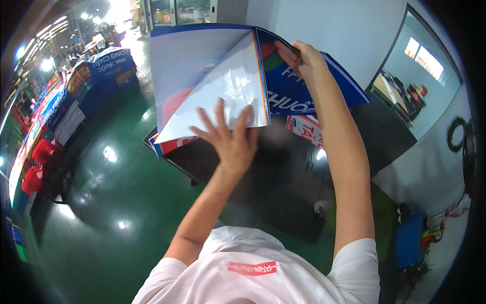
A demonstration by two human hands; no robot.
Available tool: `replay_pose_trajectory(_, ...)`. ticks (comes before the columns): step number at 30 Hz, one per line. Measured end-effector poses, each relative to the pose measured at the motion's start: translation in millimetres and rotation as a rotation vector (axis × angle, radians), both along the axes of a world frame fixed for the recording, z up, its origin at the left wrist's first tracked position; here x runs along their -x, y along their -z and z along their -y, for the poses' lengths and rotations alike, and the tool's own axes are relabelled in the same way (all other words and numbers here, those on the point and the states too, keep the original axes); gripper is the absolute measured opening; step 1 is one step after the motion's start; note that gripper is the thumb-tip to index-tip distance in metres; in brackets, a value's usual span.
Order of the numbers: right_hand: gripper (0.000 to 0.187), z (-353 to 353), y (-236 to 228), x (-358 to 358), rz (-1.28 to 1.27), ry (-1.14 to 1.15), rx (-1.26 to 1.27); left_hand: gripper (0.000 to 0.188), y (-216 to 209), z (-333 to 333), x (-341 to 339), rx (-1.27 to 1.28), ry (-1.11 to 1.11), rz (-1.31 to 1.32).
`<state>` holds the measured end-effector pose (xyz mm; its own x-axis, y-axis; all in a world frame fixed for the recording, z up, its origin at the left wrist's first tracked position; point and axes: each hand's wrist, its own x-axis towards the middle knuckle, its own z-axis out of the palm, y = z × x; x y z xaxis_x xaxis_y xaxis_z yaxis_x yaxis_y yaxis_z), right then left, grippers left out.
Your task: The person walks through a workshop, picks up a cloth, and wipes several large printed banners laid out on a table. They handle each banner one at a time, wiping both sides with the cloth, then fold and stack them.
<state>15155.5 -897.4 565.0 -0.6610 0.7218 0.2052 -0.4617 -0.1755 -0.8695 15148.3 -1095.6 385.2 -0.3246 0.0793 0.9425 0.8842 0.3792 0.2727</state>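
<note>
A large printed banner sheet (223, 88) is lifted and folded over above the dark table, its pale white side turned toward me. Its blue printed side, with white lettering, shows at the right. My right hand (305, 60) is closed round the top edge of the sheet, fingers partly behind it. Spread flat, the fingers of my left hand (230, 144) lie over the lower part of the white side, apparently touching it. Under the fold a red-and-white printed piece (305, 130) lies on the table (273, 177), partly covered.
Blue printed sheets (109, 71) are heaped at the far left, near red stools (38, 164). A wall with a window opening (417, 66) stands close on the right. A small round grey thing (322, 209) rests near the table's near edge; a blue box (411, 238) is at lower right.
</note>
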Motion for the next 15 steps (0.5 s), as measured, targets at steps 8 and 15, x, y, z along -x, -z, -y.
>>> replay_pose_trajectory(8,0.032,-11,11,-68,0.222,-0.067,-0.150,0.026,-148,111,82,-0.109,0.277,-0.092)
replay_pose_trajectory(15,0.055,-40,41,-127,0.334,0.110,-0.380,0.045,-229,59,134,0.077,0.259,0.137)
